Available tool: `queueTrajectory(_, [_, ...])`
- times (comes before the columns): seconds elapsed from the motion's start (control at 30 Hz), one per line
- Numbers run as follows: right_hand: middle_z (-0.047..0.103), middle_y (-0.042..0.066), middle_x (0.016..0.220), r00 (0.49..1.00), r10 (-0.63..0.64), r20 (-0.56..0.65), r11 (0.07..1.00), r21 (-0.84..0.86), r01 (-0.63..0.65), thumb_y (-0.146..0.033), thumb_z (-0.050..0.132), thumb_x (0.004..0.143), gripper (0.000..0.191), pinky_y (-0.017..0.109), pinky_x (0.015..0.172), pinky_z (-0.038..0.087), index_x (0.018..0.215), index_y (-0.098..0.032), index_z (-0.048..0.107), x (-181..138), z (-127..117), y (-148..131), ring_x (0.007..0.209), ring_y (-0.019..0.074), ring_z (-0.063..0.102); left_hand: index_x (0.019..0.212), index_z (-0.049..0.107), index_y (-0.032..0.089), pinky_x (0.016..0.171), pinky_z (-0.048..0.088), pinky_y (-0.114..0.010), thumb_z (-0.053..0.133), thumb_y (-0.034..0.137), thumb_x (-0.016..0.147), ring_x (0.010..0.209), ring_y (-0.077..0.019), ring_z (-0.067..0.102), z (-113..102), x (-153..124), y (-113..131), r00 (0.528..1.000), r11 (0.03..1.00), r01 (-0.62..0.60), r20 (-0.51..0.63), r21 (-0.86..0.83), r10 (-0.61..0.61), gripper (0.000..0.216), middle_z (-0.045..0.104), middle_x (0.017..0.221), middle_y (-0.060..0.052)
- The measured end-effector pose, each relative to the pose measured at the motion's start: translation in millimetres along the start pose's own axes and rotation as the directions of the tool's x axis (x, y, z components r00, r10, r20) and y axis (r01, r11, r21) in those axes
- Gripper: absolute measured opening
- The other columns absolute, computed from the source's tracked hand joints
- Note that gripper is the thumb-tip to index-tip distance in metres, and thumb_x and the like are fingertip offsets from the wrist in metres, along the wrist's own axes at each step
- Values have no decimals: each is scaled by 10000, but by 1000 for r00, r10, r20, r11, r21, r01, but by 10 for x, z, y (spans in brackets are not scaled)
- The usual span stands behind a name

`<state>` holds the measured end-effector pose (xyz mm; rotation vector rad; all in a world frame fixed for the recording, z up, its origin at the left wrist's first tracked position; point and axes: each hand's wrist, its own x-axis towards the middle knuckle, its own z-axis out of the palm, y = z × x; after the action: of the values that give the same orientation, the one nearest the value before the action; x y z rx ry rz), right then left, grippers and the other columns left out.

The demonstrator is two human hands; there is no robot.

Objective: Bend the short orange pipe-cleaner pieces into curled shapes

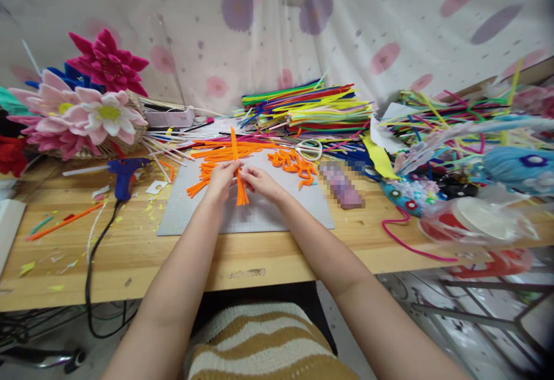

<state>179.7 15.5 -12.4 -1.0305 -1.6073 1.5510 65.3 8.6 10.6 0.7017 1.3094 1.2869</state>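
Note:
Over a grey mat [190,218], both my hands close around a small bunch of orange pipe cleaners [234,144] held upright, its lower ends fanned out. My left hand [224,178] pinches the bunch from the left. From the right, the fingers of my right hand [258,182] press against its lower part. More orange pipe cleaners [208,167] lie beside and behind my left hand. To the right of the bunch, a pile of short bent orange pieces [292,163] rests on the mat.
A blue glue gun [124,177] with a black cord lies at left, near felt flowers [108,111]. Scissors [309,149] and heaps of coloured pipe cleaners [311,108] fill the back. At right sit a plastic-wrapped tub [476,221] and a pink strand [415,247].

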Motion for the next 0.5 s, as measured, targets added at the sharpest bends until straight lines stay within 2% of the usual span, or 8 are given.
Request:
queueTrajectory(0.1, [427, -60, 569, 990, -133, 39, 974, -182, 138, -298, 461, 800, 210, 188, 508, 318, 638, -171, 417, 1, 4, 42, 517, 60, 386, 644, 636, 131, 459, 361, -188, 702, 277, 629, 492, -72, 483, 24, 45, 20, 997, 996, -37, -75, -85, 31, 161, 527, 547, 16])
queueTrajectory(0.2, [429, -47, 588, 978, -206, 21, 914, -352, 200, -316, 423, 813, 249, 200, 555, 317, 614, -166, 428, 2, 1, 61, 568, 74, 393, 662, 636, 142, 452, 346, -177, 688, 273, 663, 476, -60, 469, 55, 107, 1, 995, 979, -41, -96, -199, 23, 141, 522, 540, 24])
queueTrajectory(0.37, [533, -18, 639, 977, -209, -46, 796, -589, 142, -304, 377, 837, 272, 215, 592, 317, 644, -166, 509, -60, 64, -7, 616, 98, 458, 671, 621, 136, 433, 330, -167, 618, 244, 753, 415, -50, 421, 159, 184, -89, 993, 912, -49, -119, -408, 0, 136, 470, 454, 37])
queueTrajectory(0.5, [645, 14, 802, 983, -163, -87, 648, -760, 40, -312, 346, 861, 309, 231, 633, 325, 722, -186, 592, -149, 147, -77, 733, 129, 537, 692, 605, 136, 411, 332, -163, 539, 231, 817, 378, -53, 402, 200, 204, -150, 984, 873, 33, -135, -486, -112, 170, 433, 416, 44])
